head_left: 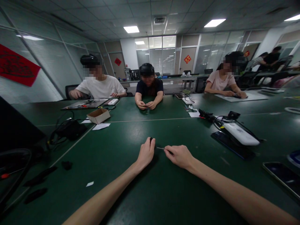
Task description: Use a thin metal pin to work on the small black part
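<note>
My left hand (146,153) is closed around a small black object (151,139), mostly hidden by the fingers. My right hand (180,155) pinches a slim tool (160,148) with a thin metal shaft and a dark handle, perhaps a small screwdriver. Its shaft points left at the black object; whether the tip touches it I cannot tell. Both hands are just above the green table (131,184), close together in the middle of the view.
At left are an open cardboard box (98,116), black cables (70,129) and dark scraps (36,195). A white power bank-like block (241,133), a dark phone (231,145) and another phone (283,178) lie right. Three people (150,87) sit across the table.
</note>
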`<state>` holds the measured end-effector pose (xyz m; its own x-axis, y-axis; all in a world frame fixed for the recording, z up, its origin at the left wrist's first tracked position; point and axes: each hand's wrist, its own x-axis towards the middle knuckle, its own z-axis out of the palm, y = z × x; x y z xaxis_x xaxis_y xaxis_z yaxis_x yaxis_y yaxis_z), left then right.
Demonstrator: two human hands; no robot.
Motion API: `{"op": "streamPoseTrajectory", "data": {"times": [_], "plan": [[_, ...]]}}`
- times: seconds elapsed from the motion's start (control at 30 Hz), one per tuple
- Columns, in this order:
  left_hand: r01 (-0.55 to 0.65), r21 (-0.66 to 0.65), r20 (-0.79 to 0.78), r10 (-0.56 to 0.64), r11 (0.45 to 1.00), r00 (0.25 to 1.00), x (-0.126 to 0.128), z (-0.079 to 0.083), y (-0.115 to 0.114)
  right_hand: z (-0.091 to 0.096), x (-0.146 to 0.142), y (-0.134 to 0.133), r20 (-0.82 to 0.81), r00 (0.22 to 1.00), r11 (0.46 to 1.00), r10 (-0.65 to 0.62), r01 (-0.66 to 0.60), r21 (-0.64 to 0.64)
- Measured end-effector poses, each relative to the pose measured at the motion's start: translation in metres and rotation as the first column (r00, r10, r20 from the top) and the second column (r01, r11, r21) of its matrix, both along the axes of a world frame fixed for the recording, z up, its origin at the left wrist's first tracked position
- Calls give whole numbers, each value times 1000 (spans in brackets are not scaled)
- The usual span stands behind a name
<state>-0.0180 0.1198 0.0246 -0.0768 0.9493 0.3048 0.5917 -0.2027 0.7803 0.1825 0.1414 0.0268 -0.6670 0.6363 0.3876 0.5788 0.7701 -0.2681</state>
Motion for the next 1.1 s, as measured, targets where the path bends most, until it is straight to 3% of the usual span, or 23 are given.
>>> {"op": "streamPoseTrajectory", "data": {"times": [0.63,0.7,0.77,0.83,0.93,1.1], "plan": [[5,-24,-19,-5,1000,1000,-1,-4,6,-2,1,0,-43,999,996,-18,14,-93],[61,-29,-40,-62,998,997,1,-4,3,-2,4,8,-119,989,987,-88,71,-143],[147,-36,-56,-149,989,987,3,-2,-2,-3,9,20,-217,944,957,-247,204,-204],[170,-56,-5,-171,984,985,4,0,-5,-4,14,31,-267,900,929,-343,284,-236],[154,-126,191,-129,980,973,4,4,-8,-9,18,39,-279,923,954,-267,211,-213],[318,-204,415,-213,926,885,2,4,-8,-11,14,32,-235,960,983,-155,128,-130]]}}
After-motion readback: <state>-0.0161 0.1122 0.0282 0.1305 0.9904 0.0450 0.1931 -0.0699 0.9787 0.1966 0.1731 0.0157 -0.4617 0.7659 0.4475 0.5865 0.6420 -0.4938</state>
